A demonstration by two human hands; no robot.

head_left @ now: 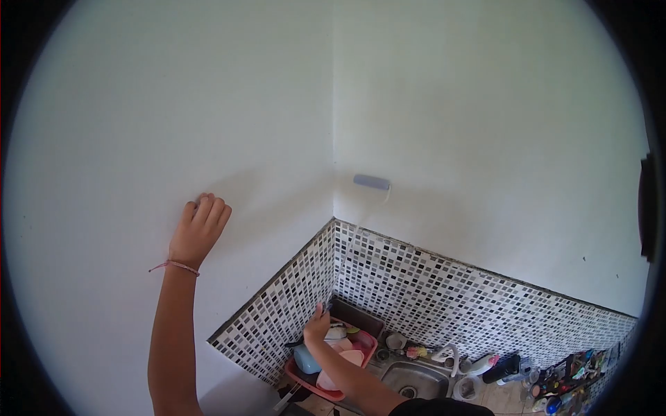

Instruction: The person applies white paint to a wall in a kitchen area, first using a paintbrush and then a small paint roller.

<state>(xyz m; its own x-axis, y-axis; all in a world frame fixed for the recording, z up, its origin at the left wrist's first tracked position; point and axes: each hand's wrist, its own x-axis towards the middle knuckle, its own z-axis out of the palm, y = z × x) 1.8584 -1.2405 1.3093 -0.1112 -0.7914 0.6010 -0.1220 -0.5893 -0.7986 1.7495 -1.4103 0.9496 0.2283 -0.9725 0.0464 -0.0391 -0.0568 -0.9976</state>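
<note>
My left hand (202, 225) rests against the pale wall (125, 139) at the left, its fingers curled; whether anything is in them is hidden. A paint roller (372, 182) with a grey-blue sleeve touches the right wall, just beside the corner. Its thin white frame runs down from the sleeve in front of the mosaic tiles (430, 284). Lower down, my right hand (318, 324) is closed round the dark handle of the roller, above a red dish basin.
Below stand a red basin (333, 395) full of dishes, a metal sink (416, 378) and a white curved faucet (454, 357). Bottles and many small items line the counter at the lower right. A dark object (647, 208) is at the right edge.
</note>
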